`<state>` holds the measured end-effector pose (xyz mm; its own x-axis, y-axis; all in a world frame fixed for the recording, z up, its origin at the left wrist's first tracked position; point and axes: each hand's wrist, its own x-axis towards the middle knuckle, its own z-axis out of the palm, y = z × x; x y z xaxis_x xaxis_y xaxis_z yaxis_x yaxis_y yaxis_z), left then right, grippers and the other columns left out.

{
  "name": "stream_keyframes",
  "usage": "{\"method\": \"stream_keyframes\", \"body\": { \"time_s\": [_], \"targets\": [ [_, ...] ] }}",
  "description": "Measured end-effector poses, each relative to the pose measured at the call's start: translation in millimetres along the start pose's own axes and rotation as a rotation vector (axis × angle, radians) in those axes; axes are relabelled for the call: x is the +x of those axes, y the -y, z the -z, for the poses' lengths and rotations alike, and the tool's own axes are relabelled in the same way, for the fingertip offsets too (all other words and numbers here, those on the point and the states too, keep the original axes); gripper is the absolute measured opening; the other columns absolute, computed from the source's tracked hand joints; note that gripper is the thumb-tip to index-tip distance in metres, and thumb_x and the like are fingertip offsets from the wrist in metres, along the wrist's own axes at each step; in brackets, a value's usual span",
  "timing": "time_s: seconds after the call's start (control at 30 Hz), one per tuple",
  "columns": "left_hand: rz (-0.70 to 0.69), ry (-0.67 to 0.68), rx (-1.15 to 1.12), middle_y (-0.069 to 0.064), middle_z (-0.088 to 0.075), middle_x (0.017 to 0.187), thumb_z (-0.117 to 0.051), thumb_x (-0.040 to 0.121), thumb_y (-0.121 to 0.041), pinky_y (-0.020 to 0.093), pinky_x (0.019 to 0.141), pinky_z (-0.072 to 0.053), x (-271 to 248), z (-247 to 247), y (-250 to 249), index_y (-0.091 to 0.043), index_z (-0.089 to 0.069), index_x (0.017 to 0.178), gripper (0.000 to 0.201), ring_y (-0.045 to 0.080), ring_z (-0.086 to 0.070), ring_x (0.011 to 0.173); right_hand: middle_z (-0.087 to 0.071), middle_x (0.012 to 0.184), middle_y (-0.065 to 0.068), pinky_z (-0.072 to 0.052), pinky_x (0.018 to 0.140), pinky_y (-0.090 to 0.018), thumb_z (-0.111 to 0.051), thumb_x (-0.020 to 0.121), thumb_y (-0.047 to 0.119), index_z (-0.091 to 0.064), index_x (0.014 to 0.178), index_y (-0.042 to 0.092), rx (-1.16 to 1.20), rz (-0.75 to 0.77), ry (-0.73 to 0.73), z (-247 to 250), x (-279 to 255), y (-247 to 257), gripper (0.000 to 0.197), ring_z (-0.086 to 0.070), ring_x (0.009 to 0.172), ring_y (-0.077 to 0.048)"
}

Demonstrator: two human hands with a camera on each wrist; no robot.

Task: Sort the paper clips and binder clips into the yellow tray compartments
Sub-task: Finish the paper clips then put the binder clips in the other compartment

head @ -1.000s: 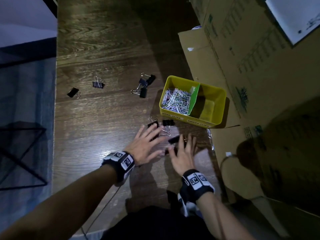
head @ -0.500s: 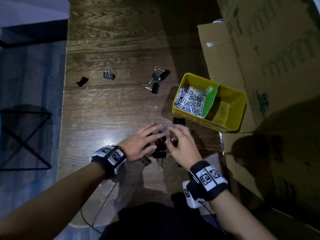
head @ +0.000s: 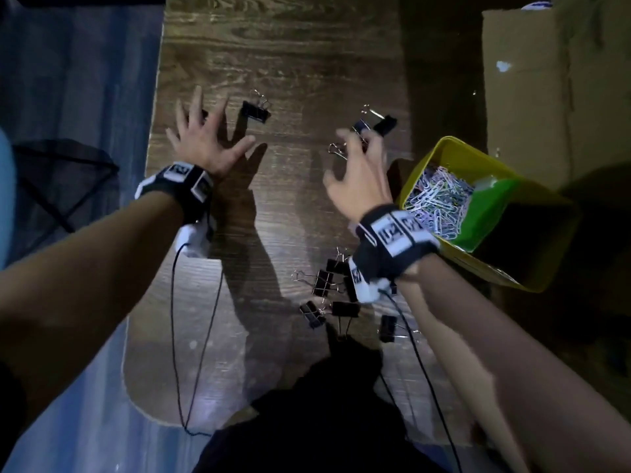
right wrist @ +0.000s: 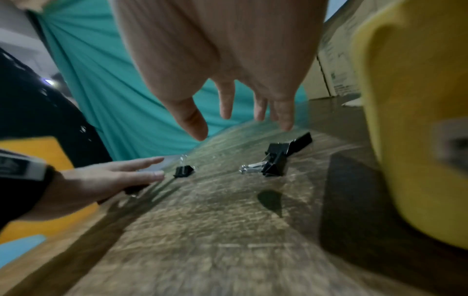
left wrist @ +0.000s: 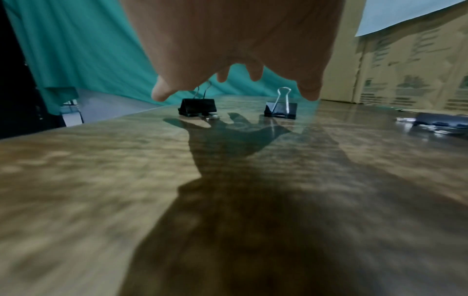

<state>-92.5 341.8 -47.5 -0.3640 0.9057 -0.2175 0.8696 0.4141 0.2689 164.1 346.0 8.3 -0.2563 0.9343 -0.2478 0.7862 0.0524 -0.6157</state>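
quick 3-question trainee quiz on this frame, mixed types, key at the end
1. True or false: the left hand already grips a binder clip.
2. Which compartment of the yellow tray holds the paper clips? A) the one nearer the hands, left of the green divider B) the one right of the divider C) both
3. Fill in: the cluster of binder clips near the person lies on the ____, not in the tray.

Key: 1 false, its fingers are spread above the table; 2 A; 3 table.
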Motion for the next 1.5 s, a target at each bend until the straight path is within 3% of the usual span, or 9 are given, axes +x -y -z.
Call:
{"method": "stream_keyframes", "body": {
  "time_s": [0.1,0.27,0.43,0.63,0.8,0.97,1.2,1.37,1.5],
  "targets": [
    [0.009,0.069,0.008,0.0,-0.002,0.158,-0.045,0.069,-0.08,0.071,0.105,-0.005,23.8,-3.6,-13.8,-0.05,-0.012,0.141,0.085,0.038,0.004,0.142,-0.003,0.154,-0.024,-0.018,0.113,-0.056,-0.061,0.081,0.028,-0.026,0.144,0.023,-0.15,-0.144,-0.035,-11.3,39.5,1.4,0.073,-0.001,0.143,-0.041],
    [-0.144,0.151,0.111,0.006,-0.003,0.158,-0.041,0.076,-0.076,0.068,0.107,-0.005,44.8,-10.8,-51.6,-0.052,-0.014,0.14,0.074,0.041,0.007,0.141,0.016,0.154,-0.023,-0.009,0.11,-0.063,-0.061,0.08,0.038,-0.013,0.148,0.027,-0.367,-0.238,-0.021,-11.9,73.2,-8.8,0.084,0.012,0.141,-0.044],
    [-0.387,0.249,0.132,0.002,-0.009,0.157,-0.036,0.088,-0.062,0.067,0.108,-0.007,49.0,-19.4,-94.7,-0.049,-0.024,0.139,0.054,0.036,0.004,0.143,0.011,0.156,-0.02,-0.015,0.11,-0.061,-0.059,0.084,0.042,-0.012,0.149,0.024,-0.321,-0.393,0.128,-21.1,78.1,-12.7,0.082,0.004,0.142,-0.043],
    [-0.656,0.302,0.189,-0.004,-0.015,0.156,-0.034,0.097,-0.041,0.066,0.107,-0.005,-2.0,-41.3,-115.0,-0.037,-0.02,0.145,0.05,0.027,0.002,0.144,0.004,0.154,-0.028,-0.009,0.116,-0.051,-0.057,0.085,0.027,-0.01,0.148,0.009,-0.322,-0.256,0.148,-34.2,36.8,-15.1,0.081,-0.003,0.141,-0.045],
    [-0.706,0.352,0.154,-0.01,-0.002,0.157,-0.038,0.096,-0.032,0.059,0.111,-0.001,-76.2,-51.8,-93.1,-0.03,-0.01,0.148,0.058,0.024,0.006,0.144,-0.003,0.153,-0.029,-0.018,0.113,-0.052,-0.045,0.093,0.026,-0.01,0.147,0.002,-0.457,-0.132,0.216,-42.1,-32.0,-23.5,0.069,-0.013,0.141,-0.044],
    [-0.713,0.472,0.18,-0.013,0.018,0.151,-0.033,0.097,-0.037,0.058,0.115,-0.001,-145.8,-52.8,-71.0,-0.033,0.012,0.143,0.064,0.015,0.016,0.14,-0.006,0.155,-0.025,-0.008,0.117,-0.054,-0.043,0.093,0.031,-0.014,0.148,0.007,-0.474,0.044,0.345,-31.8,-98.3,-40.0,0.067,-0.008,0.142,-0.043],
    [-0.757,0.432,-0.096,-0.006,0.009,0.156,-0.027,0.092,-0.049,0.053,0.11,-0.029,-182.8,-41.1,-56.6,-0.039,0.006,0.145,0.063,0.022,-0.021,0.14,0.007,0.159,-0.005,-0.002,0.119,-0.045,-0.048,0.094,0.036,-0.016,0.15,0.024,-0.165,0.101,0.192,-2.7,-147.7,-92.0,0.064,0.011,0.146,-0.022],
    [-0.569,0.496,0.056,-0.004,0.032,0.15,-0.039,0.063,-0.086,0.059,0.112,0.0,-217.8,-43.2,-51.3,-0.046,0.02,0.14,0.104,0.026,0.018,0.14,0.016,0.158,-0.006,-0.004,0.119,-0.045,-0.046,0.095,0.04,-0.013,0.15,0.026,-0.249,0.021,0.208,-0.1,-143.2,-108.4,0.065,0.013,0.145,-0.026],
    [-0.546,0.534,0.232,0.002,0.046,0.141,-0.053,0.053,-0.085,0.06,0.109,0.009,-239.0,-64.5,-52.9,-0.044,0.027,0.137,0.123,0.03,0.03,0.136,-0.002,0.158,-0.01,-0.008,0.119,-0.046,-0.041,0.095,0.047,-0.019,0.149,0.017,-0.35,0.048,0.255,-5.0,-142.1,-105.9,0.066,0.0,0.144,-0.031]
  ]
}}
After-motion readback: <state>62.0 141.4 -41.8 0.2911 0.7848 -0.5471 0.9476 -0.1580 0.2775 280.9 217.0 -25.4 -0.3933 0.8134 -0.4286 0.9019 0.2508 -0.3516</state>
